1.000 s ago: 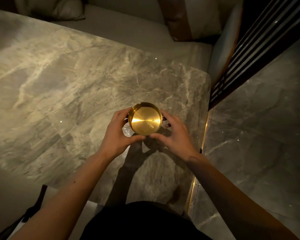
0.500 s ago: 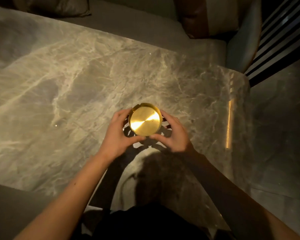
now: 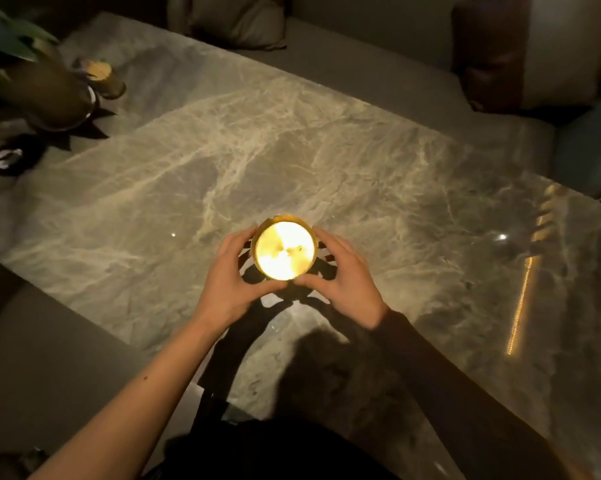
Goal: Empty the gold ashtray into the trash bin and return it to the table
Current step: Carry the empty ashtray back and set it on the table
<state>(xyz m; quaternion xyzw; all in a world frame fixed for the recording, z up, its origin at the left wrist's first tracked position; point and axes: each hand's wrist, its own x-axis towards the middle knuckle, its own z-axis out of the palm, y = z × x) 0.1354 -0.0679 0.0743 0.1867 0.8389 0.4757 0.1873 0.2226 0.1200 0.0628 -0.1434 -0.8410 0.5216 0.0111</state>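
Both hands, left hand (image 3: 235, 282) and right hand (image 3: 344, 277), still cup the ashtray (image 3: 284, 248), now carried farther over the worktop (image 3: 326, 161), looks nearly set down.

The room is dim, lit from above. A grey veined marble bench (image 3: 361, 174) stretches beyond the hands. Far to their left stands a potted plant (image 3: 46, 95) beside a small gold cylinder (image 3: 103, 77). Past the bench runs a pale sofa (image 3: 378, 67) with a cushion (image 3: 240, 22), and a brown cushion (image 3: 489, 50) lies far right.
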